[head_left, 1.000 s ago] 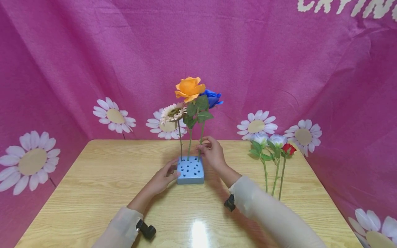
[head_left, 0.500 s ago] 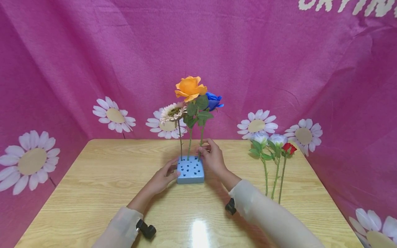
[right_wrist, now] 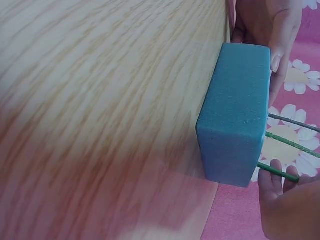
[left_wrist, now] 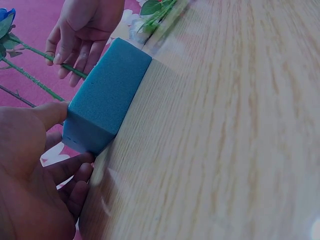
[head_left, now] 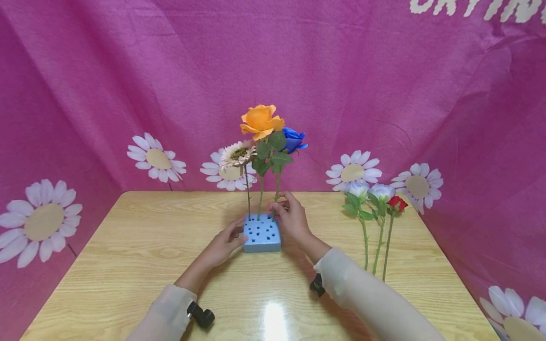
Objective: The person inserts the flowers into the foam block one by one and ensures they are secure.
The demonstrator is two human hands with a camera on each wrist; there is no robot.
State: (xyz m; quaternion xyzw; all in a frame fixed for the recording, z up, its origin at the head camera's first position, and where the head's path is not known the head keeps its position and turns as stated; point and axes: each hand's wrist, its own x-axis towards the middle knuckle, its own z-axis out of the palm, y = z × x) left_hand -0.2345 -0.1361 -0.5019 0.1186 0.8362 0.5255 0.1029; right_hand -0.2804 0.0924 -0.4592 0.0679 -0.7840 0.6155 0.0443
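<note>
A light-blue foam block (head_left: 262,247) pierced with several holes sits on the table. My left hand (head_left: 221,247) holds its left side, the thumb at the top edge and the fingers along the side, as the left wrist view shows. My right hand (head_left: 293,217) pinches the green stem of a blue rose (head_left: 294,140) low down, just above the block's back right corner, where the stem enters the foam. An orange rose (head_left: 261,121) and a pale pink gerbera (head_left: 237,155) stand upright in the back row. Leaves partly hide the blue rose's upper stem.
On the right of the wooden table (head_left: 141,246) lie two white flowers (head_left: 382,193) and a red rose (head_left: 397,204), stems toward me, partly behind the right sleeve (head_left: 362,284). A pink daisy-printed cloth (head_left: 204,71) hangs around the back and sides.
My right hand has lowered very slightly with the blue rose, whose bloom sits a little lower. My left hand and the block have stayed in place.
</note>
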